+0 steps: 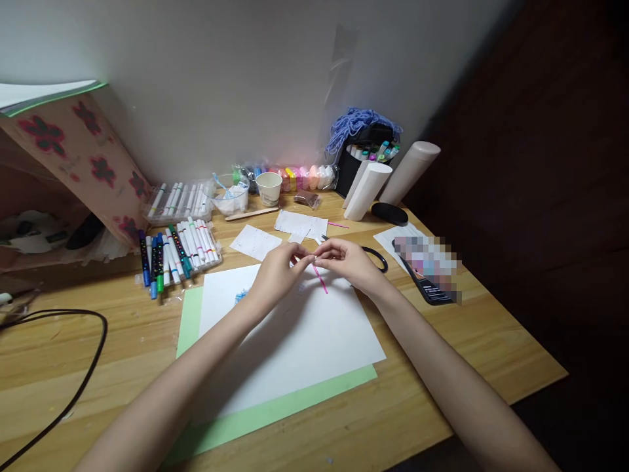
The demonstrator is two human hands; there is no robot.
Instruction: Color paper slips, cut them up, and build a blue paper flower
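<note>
Landmark: white sheet (pixel 314 341), lying flat on top of a green sheet (pixel 295 401), whose margin shows along the left and near edges.
Pink stick, location: the pink stick (pixel 322 283) shows above the far part of the white sheet, just below the meeting fingertips; whether it touches the paper cannot be told.
Pink stick, long axis: slanted across the white sheet, neither parallel nor square to its near edge.
Pink stick, direction: lower end points toward the near right corner of the white sheet; upper end runs up to the fingertips. Whether they grip it cannot be told.
Small white piece: the small white piece (pixel 314 259) sits between the fingertips of both hands, over the far part of the white sheet; its long axis is too small to read.
Left hand: the left hand (pixel 282 272) is above the far part of the white sheet, thumb and index finger pinched on the small white piece.
Right hand: the right hand (pixel 351 263) is above the far right part of the white sheet, fingertips closed on the same piece and meeting those of the left.
Blue bits: blue bits (pixel 240 296) rest on the white sheet, beside the left forearm.
Paper scraps: paper scraps (pixel 255 242) lie just beyond the white sheet's far edge.
Black loop: a black loop (pixel 382 259) lies right of the white sheet.
</note>
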